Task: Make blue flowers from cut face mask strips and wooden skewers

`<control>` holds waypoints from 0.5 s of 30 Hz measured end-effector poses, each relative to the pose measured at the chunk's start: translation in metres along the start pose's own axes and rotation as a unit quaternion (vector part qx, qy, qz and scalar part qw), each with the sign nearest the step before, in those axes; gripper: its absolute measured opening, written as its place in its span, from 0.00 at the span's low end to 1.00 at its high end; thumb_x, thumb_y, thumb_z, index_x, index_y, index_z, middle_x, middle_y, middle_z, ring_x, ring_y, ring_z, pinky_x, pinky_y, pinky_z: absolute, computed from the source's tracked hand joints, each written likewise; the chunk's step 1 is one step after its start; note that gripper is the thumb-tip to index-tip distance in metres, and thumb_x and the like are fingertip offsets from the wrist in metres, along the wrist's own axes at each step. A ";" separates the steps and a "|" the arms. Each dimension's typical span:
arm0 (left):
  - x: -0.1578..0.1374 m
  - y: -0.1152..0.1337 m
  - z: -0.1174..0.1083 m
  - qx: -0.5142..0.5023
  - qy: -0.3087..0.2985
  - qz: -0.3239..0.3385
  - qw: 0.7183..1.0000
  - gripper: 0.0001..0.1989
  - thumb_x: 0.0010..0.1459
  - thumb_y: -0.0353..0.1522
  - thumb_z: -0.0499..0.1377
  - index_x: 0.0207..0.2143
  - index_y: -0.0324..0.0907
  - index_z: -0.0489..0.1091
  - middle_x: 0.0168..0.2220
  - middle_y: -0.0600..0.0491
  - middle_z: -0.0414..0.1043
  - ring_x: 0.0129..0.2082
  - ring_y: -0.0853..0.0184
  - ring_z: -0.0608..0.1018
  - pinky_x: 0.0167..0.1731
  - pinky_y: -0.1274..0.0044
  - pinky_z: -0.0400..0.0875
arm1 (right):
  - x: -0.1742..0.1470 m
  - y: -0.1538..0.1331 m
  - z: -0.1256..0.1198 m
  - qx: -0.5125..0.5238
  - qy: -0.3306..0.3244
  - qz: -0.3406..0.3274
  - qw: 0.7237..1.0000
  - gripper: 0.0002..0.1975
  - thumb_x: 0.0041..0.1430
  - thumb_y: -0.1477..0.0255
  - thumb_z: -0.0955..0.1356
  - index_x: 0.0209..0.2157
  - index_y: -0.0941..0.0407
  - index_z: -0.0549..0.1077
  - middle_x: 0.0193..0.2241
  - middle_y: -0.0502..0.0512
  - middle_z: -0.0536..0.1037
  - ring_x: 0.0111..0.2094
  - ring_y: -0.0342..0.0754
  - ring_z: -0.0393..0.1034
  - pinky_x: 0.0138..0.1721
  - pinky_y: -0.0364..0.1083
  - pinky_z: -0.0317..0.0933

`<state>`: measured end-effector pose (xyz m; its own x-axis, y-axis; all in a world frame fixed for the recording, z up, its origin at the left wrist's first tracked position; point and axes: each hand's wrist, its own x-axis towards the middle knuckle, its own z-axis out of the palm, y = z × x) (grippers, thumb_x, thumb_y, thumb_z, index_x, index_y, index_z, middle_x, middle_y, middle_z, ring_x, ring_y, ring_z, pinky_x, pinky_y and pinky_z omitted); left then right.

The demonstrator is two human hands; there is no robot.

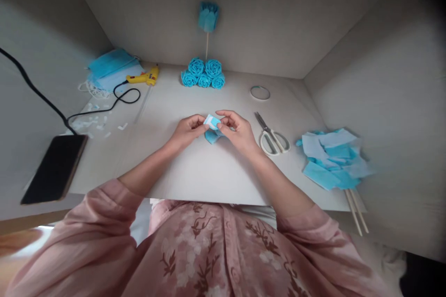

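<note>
Above the middle of the white table, my two hands hold a small folded piece of blue and white mask fabric. My left hand pinches its left edge between thumb and fingers. On the other side, my right hand presses its thumb on the fabric, with the index finger raised over it. Another blue fabric piece shows just below, partly hidden behind the right fingers. White-handled scissors lie to the right of my right hand, with the blades pointing away from me.
Several rolled blue fabric roses sit at the back, below a blue flower on a stick. A yellow glue gun, blue masks and a phone are left. A ring, fabric scraps and sticks are right.
</note>
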<state>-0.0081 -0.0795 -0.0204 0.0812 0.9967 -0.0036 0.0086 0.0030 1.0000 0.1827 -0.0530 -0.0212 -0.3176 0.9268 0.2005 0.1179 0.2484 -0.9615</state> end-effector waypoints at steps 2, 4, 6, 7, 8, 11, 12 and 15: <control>0.000 -0.003 0.001 0.003 -0.004 -0.002 1.000 0.13 0.49 0.40 0.67 0.27 0.40 0.72 0.24 0.58 0.67 0.24 0.74 0.64 0.27 0.78 0.58 | 0.000 0.002 0.000 0.019 0.004 0.000 1.000 0.21 0.55 0.60 0.73 0.49 0.53 0.75 0.30 0.48 0.78 0.32 0.44 0.71 0.40 0.46 0.66; -0.001 -0.007 0.001 -0.017 -0.001 -0.005 1.000 0.13 0.50 0.40 0.67 0.26 0.41 0.71 0.22 0.58 0.65 0.23 0.74 0.64 0.27 0.78 0.57 | 0.000 0.003 0.000 0.046 0.006 0.006 0.999 0.23 0.56 0.58 0.73 0.50 0.53 0.75 0.31 0.49 0.78 0.33 0.44 0.71 0.39 0.46 0.66; -0.001 -0.010 0.001 -0.045 0.003 -0.010 0.999 0.13 0.51 0.40 0.67 0.25 0.41 0.70 0.22 0.58 0.65 0.23 0.73 0.64 0.27 0.77 0.57 | 0.000 0.005 0.000 0.069 0.003 0.016 0.997 0.25 0.57 0.55 0.73 0.51 0.53 0.74 0.34 0.51 0.78 0.34 0.44 0.72 0.39 0.45 0.66; -0.001 -0.011 0.001 -0.056 0.003 -0.013 0.998 0.14 0.52 0.40 0.67 0.25 0.41 0.69 0.22 0.58 0.64 0.23 0.73 0.64 0.27 0.77 0.57 | 0.000 0.006 0.000 0.077 -0.002 0.021 0.997 0.26 0.56 0.54 0.73 0.52 0.53 0.74 0.35 0.52 0.78 0.35 0.45 0.73 0.39 0.45 0.67; -0.001 -0.011 0.001 -0.065 0.003 -0.016 0.998 0.14 0.52 0.40 0.67 0.24 0.41 0.69 0.21 0.58 0.64 0.23 0.73 0.64 0.27 0.77 0.57 | 0.000 0.007 0.001 0.082 -0.009 0.024 0.996 0.27 0.55 0.53 0.74 0.52 0.53 0.74 0.35 0.52 0.79 0.36 0.45 0.73 0.39 0.46 0.67; -0.002 -0.011 0.001 -0.079 -0.003 -0.026 0.997 0.14 0.52 0.39 0.68 0.24 0.41 0.69 0.21 0.58 0.64 0.23 0.73 0.64 0.27 0.77 0.57 | 0.000 0.009 0.002 0.083 -0.028 0.028 0.996 0.29 0.52 0.55 0.75 0.53 0.52 0.74 0.33 0.51 0.78 0.34 0.45 0.73 0.40 0.46 0.68; -0.003 -0.011 0.001 -0.082 -0.006 -0.029 0.996 0.14 0.51 0.39 0.68 0.24 0.41 0.68 0.21 0.58 0.64 0.23 0.74 0.64 0.28 0.77 0.57 | 0.001 0.010 0.002 0.078 -0.028 0.029 0.996 0.29 0.52 0.56 0.75 0.54 0.52 0.74 0.31 0.49 0.77 0.32 0.45 0.71 0.38 0.46 0.67; -0.004 -0.009 0.003 -0.109 -0.020 -0.049 0.993 0.15 0.50 0.39 0.68 0.23 0.40 0.68 0.21 0.58 0.64 0.23 0.74 0.64 0.28 0.78 0.58 | 0.001 0.010 0.003 0.068 -0.009 0.033 0.997 0.27 0.53 0.59 0.75 0.53 0.52 0.75 0.26 0.45 0.73 0.28 0.42 0.67 0.34 0.44 0.64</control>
<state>-0.0056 -0.0837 -0.0289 0.1311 0.9865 -0.0977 -0.1968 0.1225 0.9728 0.1812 -0.0507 -0.0316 -0.3310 0.9341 0.1339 0.0113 0.1458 -0.9892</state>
